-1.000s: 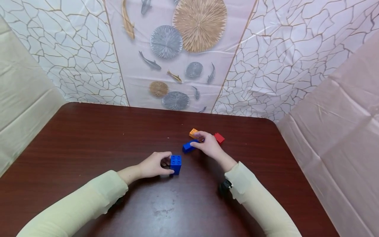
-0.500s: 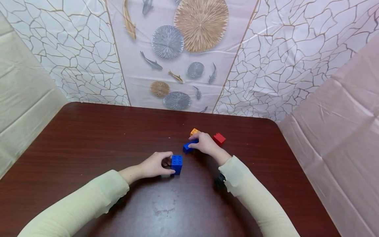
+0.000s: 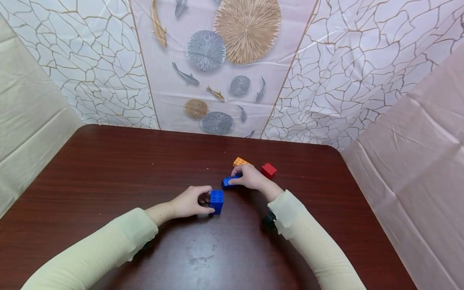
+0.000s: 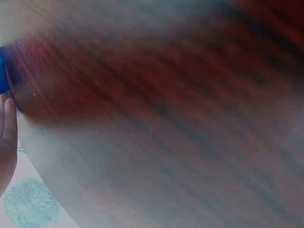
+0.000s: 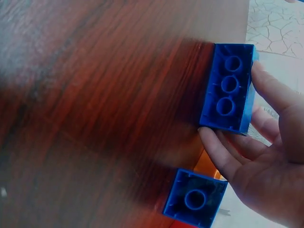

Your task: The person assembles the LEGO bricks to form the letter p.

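Note:
My left hand holds an upright blue building brick between thumb and fingers, its studs facing up on the table. In the left wrist view only an edge of that brick shows. Farther back, my right hand pinches a longer blue brick. Its hollow underside with three tubes faces the right wrist view, the thumb on one side and fingertips at the end. A small square blue brick lies close by, its single-tube underside showing. An orange brick lies just behind the right hand.
A red brick lies right of the right hand. The dark wooden table reaches back to a patterned cloth wall, with pale cloth walls on both sides.
My right hand has moved left and closed on the long blue brick, which has shifted slightly left and nearer. More of the orange and red bricks shows. My left hand keeps its grip.

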`<action>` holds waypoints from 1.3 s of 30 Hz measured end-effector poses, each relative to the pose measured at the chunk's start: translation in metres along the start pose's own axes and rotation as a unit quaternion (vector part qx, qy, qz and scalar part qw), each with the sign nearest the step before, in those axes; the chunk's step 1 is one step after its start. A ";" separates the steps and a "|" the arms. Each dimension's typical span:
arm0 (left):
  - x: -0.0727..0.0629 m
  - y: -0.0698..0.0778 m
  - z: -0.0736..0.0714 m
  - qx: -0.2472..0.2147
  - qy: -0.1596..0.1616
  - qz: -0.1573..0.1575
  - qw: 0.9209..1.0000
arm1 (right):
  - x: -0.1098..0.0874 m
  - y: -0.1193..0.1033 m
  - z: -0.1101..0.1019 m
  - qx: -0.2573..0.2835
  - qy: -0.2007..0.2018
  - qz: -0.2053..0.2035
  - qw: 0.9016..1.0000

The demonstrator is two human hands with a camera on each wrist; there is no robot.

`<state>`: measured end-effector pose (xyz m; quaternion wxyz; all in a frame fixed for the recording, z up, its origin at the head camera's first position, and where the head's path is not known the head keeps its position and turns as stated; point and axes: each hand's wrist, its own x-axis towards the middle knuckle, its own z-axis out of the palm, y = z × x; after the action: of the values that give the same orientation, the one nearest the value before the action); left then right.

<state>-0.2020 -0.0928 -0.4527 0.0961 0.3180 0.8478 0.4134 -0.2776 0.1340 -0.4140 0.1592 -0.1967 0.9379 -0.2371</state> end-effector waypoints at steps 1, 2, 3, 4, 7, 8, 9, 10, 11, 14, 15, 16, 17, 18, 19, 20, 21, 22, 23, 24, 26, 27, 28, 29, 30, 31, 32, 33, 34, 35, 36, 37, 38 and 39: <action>0.000 0.000 0.000 0.000 0.000 0.000 1.000 | 0.000 0.000 0.000 0.002 0.001 -0.002 1.000; 0.000 0.001 0.000 -0.001 -0.001 -0.001 1.000 | -0.001 0.000 0.000 0.004 0.003 -0.006 1.000; 0.000 0.001 0.000 0.000 -0.001 -0.001 1.000 | -0.001 0.000 0.001 0.004 0.005 -0.012 1.000; 0.000 0.001 0.000 0.000 -0.002 -0.001 1.000 | -0.002 0.000 0.001 0.004 0.007 -0.017 1.000; 0.000 0.002 0.000 0.000 -0.002 0.000 1.000 | -0.004 0.000 0.001 0.009 0.011 -0.028 1.000; 0.000 0.002 0.000 0.000 -0.002 0.001 1.000 | -0.004 0.000 0.002 0.013 0.012 -0.028 0.999; 0.000 0.002 0.000 0.000 -0.003 0.001 1.000 | -0.004 0.001 0.002 0.018 0.013 -0.027 0.999; 0.000 0.002 0.000 0.000 -0.003 0.002 1.000 | -0.005 0.001 0.003 0.021 0.015 -0.027 0.999; 0.000 0.002 0.000 -0.001 -0.003 0.003 1.000 | -0.005 0.001 0.003 0.026 0.016 -0.025 0.999; 0.001 0.001 0.001 -0.001 -0.002 0.005 1.000 | -0.005 0.002 0.004 0.045 0.025 -0.017 0.999; 0.001 0.001 0.001 -0.001 -0.002 0.005 1.000 | -0.005 0.002 0.004 0.050 0.030 -0.016 0.998; 0.001 0.001 0.001 -0.001 -0.001 0.004 1.000 | -0.005 0.002 0.004 0.056 0.034 -0.013 0.998; 0.001 0.001 0.001 0.000 -0.001 0.004 1.000 | -0.005 0.001 0.004 0.063 0.039 -0.010 0.997; 0.001 0.002 0.001 0.000 -0.001 0.003 1.000 | -0.005 0.001 0.003 0.069 0.043 -0.009 0.997; 0.001 0.002 0.001 0.001 -0.002 0.002 1.000 | -0.005 0.000 0.003 0.073 0.047 -0.010 0.996; 0.002 0.002 0.001 0.002 -0.003 0.002 1.000 | -0.005 0.000 0.003 0.078 0.050 -0.010 0.996; 0.002 0.002 0.000 0.003 -0.005 0.002 1.000 | -0.006 -0.001 0.002 0.082 0.052 -0.009 0.995; 0.002 0.003 0.000 0.004 -0.008 0.002 1.000 | -0.006 -0.001 0.002 0.085 0.054 -0.009 0.995; 0.002 0.003 0.000 0.006 -0.011 0.003 1.000 | -0.007 -0.001 0.002 0.087 0.056 -0.009 0.995; 0.002 0.003 0.000 0.007 -0.015 0.004 1.000 | -0.008 -0.002 0.002 0.090 0.058 -0.008 0.994; 0.002 0.004 -0.001 0.014 -0.021 0.007 1.000 | -0.009 -0.003 0.001 0.095 0.062 -0.005 0.994; 0.002 0.004 -0.001 0.018 -0.024 0.007 1.000 | -0.010 -0.003 0.001 0.100 0.065 -0.001 0.993; 0.002 0.004 -0.002 0.022 -0.026 0.007 0.999 | -0.011 -0.004 0.001 0.104 0.068 0.000 0.992; 0.002 0.004 -0.002 0.024 -0.029 0.005 0.999 | -0.012 -0.005 0.001 0.109 0.070 0.003 0.992; 0.002 0.004 -0.002 0.026 -0.030 0.005 0.999 | -0.013 -0.006 0.001 0.113 0.073 0.003 0.991; 0.001 0.005 -0.003 0.026 -0.031 0.001 0.999 | -0.014 -0.006 0.001 0.116 0.075 0.003 0.990; 0.001 0.005 -0.003 0.025 -0.031 -0.001 0.999 | -0.015 -0.007 0.001 0.118 0.078 0.004 0.990; 0.001 0.006 -0.004 0.024 -0.029 -0.004 0.999 | -0.016 -0.007 0.001 0.117 0.080 0.003 0.990; 0.001 0.007 -0.005 0.023 -0.025 -0.007 0.999 | -0.017 -0.008 0.001 0.118 0.082 0.002 0.990; 0.001 0.009 -0.006 0.021 -0.021 -0.010 1.000 | -0.018 -0.009 0.001 0.119 0.083 0.003 0.989; 0.000 0.010 -0.007 0.023 -0.014 -0.010 1.000 | -0.019 -0.010 0.000 0.119 0.084 0.001 0.989; 0.000 0.011 -0.007 0.023 -0.007 -0.010 1.000 | -0.019 -0.010 0.000 0.119 0.085 0.000 0.989; 0.000 0.012 -0.008 0.026 0.001 -0.006 1.000 | -0.020 -0.011 0.000 0.119 0.086 -0.002 0.989; 0.001 0.014 -0.009 0.029 0.009 -0.002 1.000 | -0.021 -0.012 0.000 0.121 0.086 -0.004 0.989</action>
<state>-0.2000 -0.0920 -0.4366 0.0797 0.3153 0.8609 0.3913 -0.2559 0.1339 -0.4038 0.0994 -0.1588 0.9116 -0.3660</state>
